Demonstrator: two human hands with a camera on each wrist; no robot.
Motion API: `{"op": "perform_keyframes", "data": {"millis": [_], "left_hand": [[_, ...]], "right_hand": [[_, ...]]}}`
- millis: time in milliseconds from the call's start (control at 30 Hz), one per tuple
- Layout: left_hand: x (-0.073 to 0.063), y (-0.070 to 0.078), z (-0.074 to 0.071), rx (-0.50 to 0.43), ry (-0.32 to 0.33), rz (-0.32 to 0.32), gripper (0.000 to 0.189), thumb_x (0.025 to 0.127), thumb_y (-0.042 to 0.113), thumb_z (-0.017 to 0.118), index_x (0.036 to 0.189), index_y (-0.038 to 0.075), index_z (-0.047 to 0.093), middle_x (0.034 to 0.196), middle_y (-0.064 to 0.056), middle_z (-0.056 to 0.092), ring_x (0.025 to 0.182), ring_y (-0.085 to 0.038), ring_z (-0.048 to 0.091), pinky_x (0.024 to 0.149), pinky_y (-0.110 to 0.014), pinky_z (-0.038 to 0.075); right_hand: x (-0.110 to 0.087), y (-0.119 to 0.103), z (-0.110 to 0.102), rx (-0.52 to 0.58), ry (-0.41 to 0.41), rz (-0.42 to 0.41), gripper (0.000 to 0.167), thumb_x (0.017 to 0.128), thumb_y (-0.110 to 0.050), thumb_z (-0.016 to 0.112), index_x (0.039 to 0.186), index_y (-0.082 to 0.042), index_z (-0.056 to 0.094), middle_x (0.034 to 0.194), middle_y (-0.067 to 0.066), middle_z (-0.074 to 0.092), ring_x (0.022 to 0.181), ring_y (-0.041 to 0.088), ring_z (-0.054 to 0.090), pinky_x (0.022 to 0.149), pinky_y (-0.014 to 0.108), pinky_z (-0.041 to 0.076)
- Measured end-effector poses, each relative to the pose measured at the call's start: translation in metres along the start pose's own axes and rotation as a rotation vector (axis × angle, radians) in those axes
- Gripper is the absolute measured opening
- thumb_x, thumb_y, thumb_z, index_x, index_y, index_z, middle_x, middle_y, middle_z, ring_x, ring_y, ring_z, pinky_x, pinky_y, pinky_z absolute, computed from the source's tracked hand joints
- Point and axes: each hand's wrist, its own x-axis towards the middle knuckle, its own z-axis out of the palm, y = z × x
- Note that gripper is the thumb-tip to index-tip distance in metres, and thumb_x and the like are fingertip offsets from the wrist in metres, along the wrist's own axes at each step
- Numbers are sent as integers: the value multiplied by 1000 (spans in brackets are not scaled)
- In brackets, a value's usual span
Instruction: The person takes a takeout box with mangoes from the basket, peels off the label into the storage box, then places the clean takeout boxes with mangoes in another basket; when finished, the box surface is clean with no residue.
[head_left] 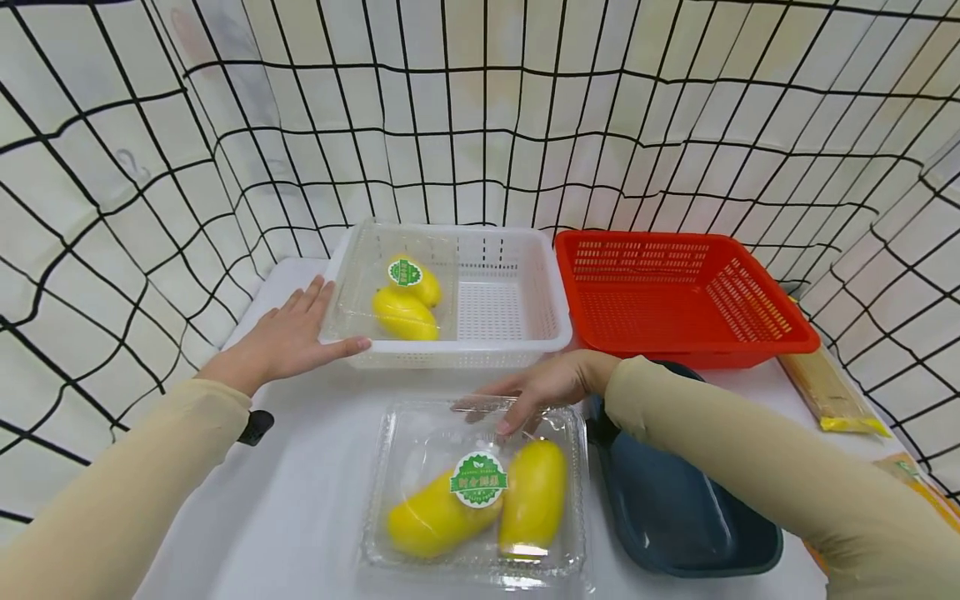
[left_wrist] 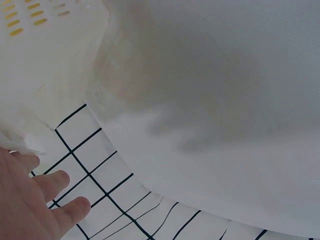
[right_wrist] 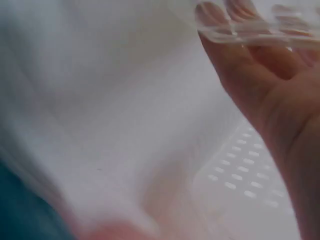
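Observation:
In the head view my left hand (head_left: pixel 288 333) lies against the left end of a white plastic basket (head_left: pixel 495 342), fingers straight and thumb spread along its front rim. Inside that basket sits a clear lidded box with two yellow mangoes (head_left: pixel 405 312) and a green round label. My right hand (head_left: pixel 536 387) grips the back edge of a second clear plastic box (head_left: pixel 412 425), thumb and fingers at its rim. Two larger mangoes (head_left: pixel 532 496) show through the lid beside another green label. The right wrist view shows the fingers (right_wrist: pixel 235 60) partly behind the clear rim.
A red basket (head_left: pixel 637 325) stands right of the white one. Below my right forearm is a dark blue tub (head_left: pixel 675 508). A yellow-ended packet (head_left: pixel 832 387) lies at the right. Black netting (head_left: pixel 483 129) over white sheeting encloses the back and sides.

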Motion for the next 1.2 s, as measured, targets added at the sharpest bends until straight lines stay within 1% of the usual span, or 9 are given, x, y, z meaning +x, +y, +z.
{"op": "perform_keyframes", "data": {"millis": [67,267,433,600,700,800,967,1100,1200], "left_hand": [[0,0,1,-3,0,0,118,92,80,43,162,-4,-3,169,-29,-6,152,-58,8,116,-78,16],[-1,1,-1,-10,4,6,119,92,80,43,162,-4,-3,169,-28,-6,152,-58,8,116,-78,16],[0,1,0,-3,6,7,119,91,81,42,162,-3,-3,169,-28,-7,152,-57,8,116,-77,16],[1,-2,2,-1,13,9,119,91,81,42,162,-3,-3,169,-28,-6,152,-58,9,116,-77,17],[1,-3,3,-5,16,9,119,92,80,43,162,-4,-2,169,-29,-6,152,-58,9,115,-77,18],[1,-2,3,-16,18,13,118,92,79,45,162,-5,-2,169,-29,-6,152,-58,9,115,-77,19],[0,-1,3,-69,13,11,118,92,76,48,161,-5,-4,169,-29,-7,152,-58,8,117,-75,18],[-2,-1,4,-111,19,9,119,92,75,50,161,-5,-5,169,-29,-8,153,-57,6,120,-72,15],[-4,-1,6,-127,32,12,119,93,74,50,160,-6,-5,168,-30,-8,153,-57,6,120,-71,14]], "right_hand": [[4,-2,-3,-8,5,10,72,93,-32,65,160,-34,35,162,-5,41,137,17,50,113,42,46],[10,-7,-6,-64,66,32,69,94,-33,68,157,-28,41,158,-2,45,128,15,57,109,36,49],[10,-7,-7,-126,116,45,65,95,-37,67,155,-27,44,156,-4,47,129,15,54,108,37,50],[10,-6,-8,-162,127,40,62,96,-36,67,154,-30,46,150,-5,52,128,17,54,106,36,52],[9,-7,-7,-205,159,38,62,97,-38,67,154,-32,46,149,-4,53,130,18,53,106,36,52],[5,-9,-4,-275,216,43,61,96,-40,68,154,-32,47,148,-3,54,133,20,52,108,40,51],[-1,-11,7,-396,328,32,59,98,-41,67,153,-27,50,149,0,55,134,23,54,111,45,48],[-5,-11,21,-467,443,25,61,99,-41,65,154,-20,48,145,7,60,128,23,60,107,44,52],[-8,-10,32,-509,520,27,65,100,-43,63,156,-16,44,144,11,61,128,26,60,107,46,51]]}}
